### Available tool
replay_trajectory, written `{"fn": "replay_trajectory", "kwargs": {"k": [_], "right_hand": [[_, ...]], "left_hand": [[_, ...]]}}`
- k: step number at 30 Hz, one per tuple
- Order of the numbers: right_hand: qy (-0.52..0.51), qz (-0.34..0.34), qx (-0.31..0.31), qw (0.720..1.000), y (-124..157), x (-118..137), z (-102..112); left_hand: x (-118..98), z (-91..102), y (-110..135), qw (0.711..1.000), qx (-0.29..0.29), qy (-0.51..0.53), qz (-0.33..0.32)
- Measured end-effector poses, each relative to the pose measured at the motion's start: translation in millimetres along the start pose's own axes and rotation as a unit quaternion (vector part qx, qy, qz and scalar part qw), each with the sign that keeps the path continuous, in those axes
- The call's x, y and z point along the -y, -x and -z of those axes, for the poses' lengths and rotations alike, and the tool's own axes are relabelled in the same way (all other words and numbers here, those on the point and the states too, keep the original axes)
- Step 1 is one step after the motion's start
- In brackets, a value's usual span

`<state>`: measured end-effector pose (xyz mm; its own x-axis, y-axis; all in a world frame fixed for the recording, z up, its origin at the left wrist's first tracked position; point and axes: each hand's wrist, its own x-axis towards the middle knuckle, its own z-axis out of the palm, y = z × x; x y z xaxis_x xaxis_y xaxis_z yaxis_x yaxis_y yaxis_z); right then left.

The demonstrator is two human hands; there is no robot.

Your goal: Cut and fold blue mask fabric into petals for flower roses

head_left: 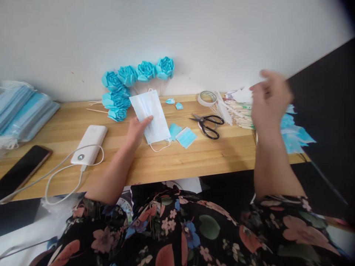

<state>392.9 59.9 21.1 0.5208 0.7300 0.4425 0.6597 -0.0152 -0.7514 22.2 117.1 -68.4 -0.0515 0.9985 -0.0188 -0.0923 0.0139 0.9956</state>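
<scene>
My left hand (138, 129) grips a pale blue face mask (155, 114) with its thumb laid across the front. White ear loops stick out at the mask's top and bottom. Beside it lie small cut pieces of blue mask (186, 137). Black-handled scissors (208, 123) rest farther right with their blades apart. My right hand (271, 94) is raised at the right, above a bundle of wooden sticks (241, 112). Motion smears its fingers, and whether they hold anything is not clear. A white scrap (244, 94) shows near its fingertips.
Blue folded flowers on sticks (127, 75) lean along the wall. At the left are packed masks (24, 111), a phone (23, 170) and a white power bank (90, 144) with a looped cable. A tape roll (207, 98) and blue pieces (298, 136) lie rightward.
</scene>
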Motion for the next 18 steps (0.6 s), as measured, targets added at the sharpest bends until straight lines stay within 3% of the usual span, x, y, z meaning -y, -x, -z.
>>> {"fn": "replay_trajectory", "kwargs": {"k": [2,4,7,9,14,18], "right_hand": [[0.194,0.015,0.066,0.979,-12,-20,-5],[0.334,-0.021,0.137,0.932,-19,-40,-11],[0.425,-0.052,0.184,0.885,-22,-60,-18],[0.452,-0.047,0.197,0.868,-22,-65,-22],[0.460,-0.025,0.203,0.864,-19,-64,-30],[0.392,0.032,0.233,0.889,-15,-64,-31]], "left_hand": [[1,0.3,0,1.000,0.001,0.000,-0.002],[2,0.7,-1,1.000,-0.003,-0.001,-0.001],[4,1.3,-3,1.000,-0.007,-0.003,0.006],[6,1.7,-4,1.000,-0.004,0.001,0.013],[7,2.4,-5,1.000,-0.008,0.006,0.018],[4,1.1,-2,1.000,-0.003,0.009,0.018]]}}
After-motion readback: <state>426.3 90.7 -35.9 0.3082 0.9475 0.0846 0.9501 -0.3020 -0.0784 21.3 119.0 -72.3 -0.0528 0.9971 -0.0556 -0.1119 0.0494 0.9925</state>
